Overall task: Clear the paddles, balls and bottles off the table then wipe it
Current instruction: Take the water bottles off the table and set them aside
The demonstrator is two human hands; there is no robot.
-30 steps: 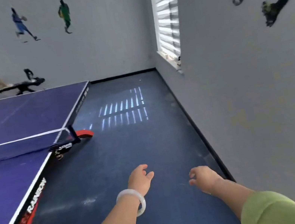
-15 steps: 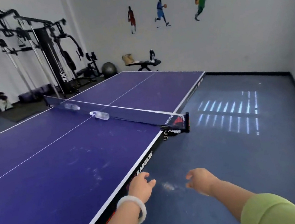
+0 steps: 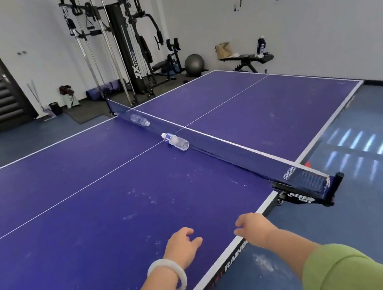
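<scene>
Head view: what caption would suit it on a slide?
Empty left hand and right hand reach over the table; a near bottle and a far bottle lie along the net.

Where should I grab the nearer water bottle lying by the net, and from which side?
Grip the nearer bottle around its clear mid-body, coming down from above on the near side. It lies on its side along the net, so the net likely blocks the far side. The round body could roll if nudged, and the cap end looks too narrow for a firm hold.
</scene>
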